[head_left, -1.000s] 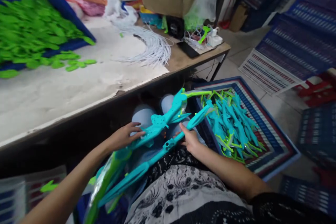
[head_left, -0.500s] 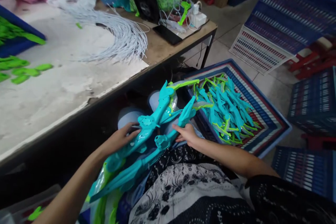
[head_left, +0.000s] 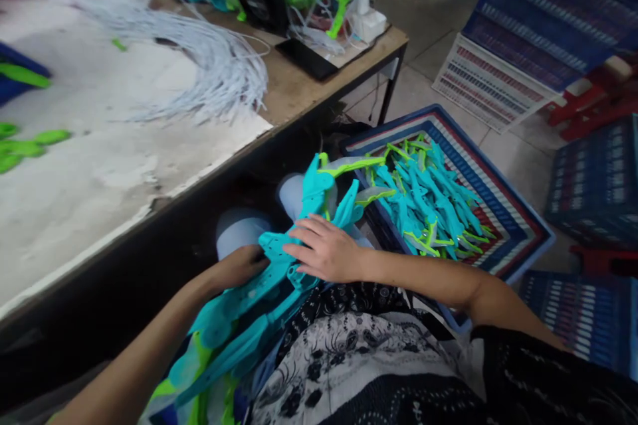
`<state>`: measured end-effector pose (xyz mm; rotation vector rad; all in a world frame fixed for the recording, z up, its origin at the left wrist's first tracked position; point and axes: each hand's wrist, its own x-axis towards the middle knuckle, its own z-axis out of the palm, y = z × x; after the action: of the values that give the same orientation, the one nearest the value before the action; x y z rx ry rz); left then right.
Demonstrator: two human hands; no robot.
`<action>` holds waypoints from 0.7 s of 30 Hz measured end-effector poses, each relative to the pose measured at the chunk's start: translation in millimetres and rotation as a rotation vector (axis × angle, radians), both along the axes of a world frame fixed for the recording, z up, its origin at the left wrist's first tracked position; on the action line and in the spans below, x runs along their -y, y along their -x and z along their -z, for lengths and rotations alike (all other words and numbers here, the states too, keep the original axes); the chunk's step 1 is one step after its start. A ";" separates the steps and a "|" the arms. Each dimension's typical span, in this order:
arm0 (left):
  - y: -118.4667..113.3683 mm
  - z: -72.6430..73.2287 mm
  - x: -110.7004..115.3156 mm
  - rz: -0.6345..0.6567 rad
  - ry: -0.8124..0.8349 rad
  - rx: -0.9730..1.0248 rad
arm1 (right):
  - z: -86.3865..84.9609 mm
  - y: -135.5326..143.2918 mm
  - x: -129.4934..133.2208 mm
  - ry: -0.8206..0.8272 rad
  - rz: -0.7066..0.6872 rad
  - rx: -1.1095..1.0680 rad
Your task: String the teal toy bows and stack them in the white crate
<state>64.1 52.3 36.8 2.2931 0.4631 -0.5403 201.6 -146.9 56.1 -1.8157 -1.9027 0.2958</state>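
Observation:
Two long turquoise plastic toy parts with lime-green and grey tips lie side by side across my lap. My left hand [head_left: 242, 265] is closed round the side of the farther turquoise part [head_left: 224, 309], its fingertips partly hidden beneath. Over the middle of both pieces lies my right hand [head_left: 326, 252], fingers curved across the farther part and gripping it together with the nearer turquoise part [head_left: 244, 342]. The far ends of the pair reach toward the basket on the right, and the near ends rest over lime-green parts [head_left: 202, 362] at lower left.
A striped plastic basket [head_left: 498, 199] at my right holds a heap of similar turquoise parts [head_left: 428, 192]. On the table [head_left: 100, 192] lie a bundle of white cords [head_left: 224, 66], a black phone [head_left: 306, 58] and green pieces [head_left: 30, 146]. Blue crates [head_left: 543, 20] are stacked farther off.
My right hand has moved left from the nearer part to lie across both. The two turquoise parts are closer together at their middles. The view has shifted slightly.

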 end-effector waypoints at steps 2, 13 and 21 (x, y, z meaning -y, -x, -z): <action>5.3 2.3 3.4 0.017 -0.054 -0.068 | 1.7 -2.4 -19.6 -0.005 -0.114 0.143; 8.8 7.5 -1.8 0.022 -0.521 -0.068 | 45.8 -15.1 2.0 -0.043 -0.159 0.186; 5.5 0.9 -11.6 -0.162 -0.649 0.022 | 35.3 -13.9 -16.6 -0.060 -0.307 0.215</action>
<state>58.7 63.9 35.9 2.8285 0.9098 -0.3072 215.5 -130.3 20.8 -1.5668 -2.3176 0.1480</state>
